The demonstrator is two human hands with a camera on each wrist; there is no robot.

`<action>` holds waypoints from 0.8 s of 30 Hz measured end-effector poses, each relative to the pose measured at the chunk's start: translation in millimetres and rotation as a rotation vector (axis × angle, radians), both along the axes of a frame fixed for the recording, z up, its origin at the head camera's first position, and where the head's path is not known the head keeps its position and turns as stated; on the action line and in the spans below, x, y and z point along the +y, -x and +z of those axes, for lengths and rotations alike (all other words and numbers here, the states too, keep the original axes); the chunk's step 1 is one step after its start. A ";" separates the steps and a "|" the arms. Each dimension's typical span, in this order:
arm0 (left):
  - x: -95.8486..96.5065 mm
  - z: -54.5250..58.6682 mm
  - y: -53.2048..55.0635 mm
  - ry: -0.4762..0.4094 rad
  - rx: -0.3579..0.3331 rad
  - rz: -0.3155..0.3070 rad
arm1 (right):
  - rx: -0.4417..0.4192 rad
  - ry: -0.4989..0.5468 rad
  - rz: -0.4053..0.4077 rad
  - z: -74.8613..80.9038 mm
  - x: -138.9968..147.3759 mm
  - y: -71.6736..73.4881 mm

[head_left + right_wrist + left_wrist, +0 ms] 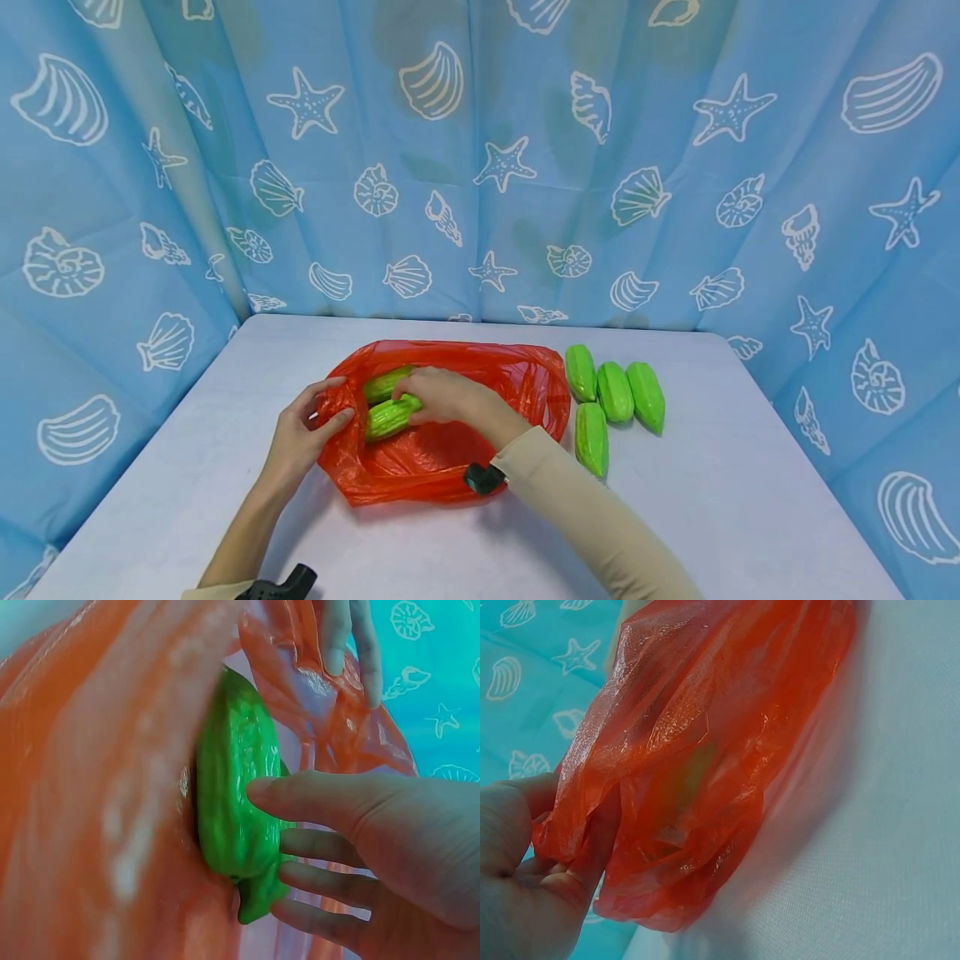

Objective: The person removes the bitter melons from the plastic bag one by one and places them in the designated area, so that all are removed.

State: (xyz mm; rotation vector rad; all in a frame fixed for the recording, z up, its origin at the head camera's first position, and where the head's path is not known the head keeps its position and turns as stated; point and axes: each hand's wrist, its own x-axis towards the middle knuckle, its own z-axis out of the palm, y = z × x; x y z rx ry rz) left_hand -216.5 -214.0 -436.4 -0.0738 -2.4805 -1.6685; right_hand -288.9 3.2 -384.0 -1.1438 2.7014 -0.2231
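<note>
A red plastic bag (352, 479) lies on its side on the table, its mouth spread wide. Two green, ridged bitter melons, a nearer one (384, 422) and a farther one (381, 387), rest inside its left end. My left hand (292, 442) pinches the bag's left edge between thumb and fingers, with plastic bunched in the grasp in the left wrist view. Reaching into the bag, my right hand (453, 398) has its thumb on the front bitter melon (236, 787) in the right wrist view. Its fairly straight fingers touch beside the melons without wrapping round them.
Several more bitter melons (615, 392) lie on the white table (720, 467) just right of the bag, one (592, 439) in front of the others. A blue curtain (480, 208) with white shell prints hangs behind and along both sides.
</note>
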 end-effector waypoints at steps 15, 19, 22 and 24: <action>6.9 21.3 -13.2 -0.018 -0.018 -0.020 | -0.012 -0.012 0.038 -4.3 -23.2 0.5; 8.1 24.0 -15.1 -0.014 -0.015 -0.023 | -0.003 -0.028 0.058 -6.1 -25.3 3.3; 8.0 23.7 -14.9 -0.020 -0.007 -0.028 | -0.002 -0.036 0.061 -6.7 -26.4 4.8; 7.9 23.3 -14.7 -0.023 -0.004 -0.031 | -0.009 -0.037 0.056 -6.8 -26.9 5.1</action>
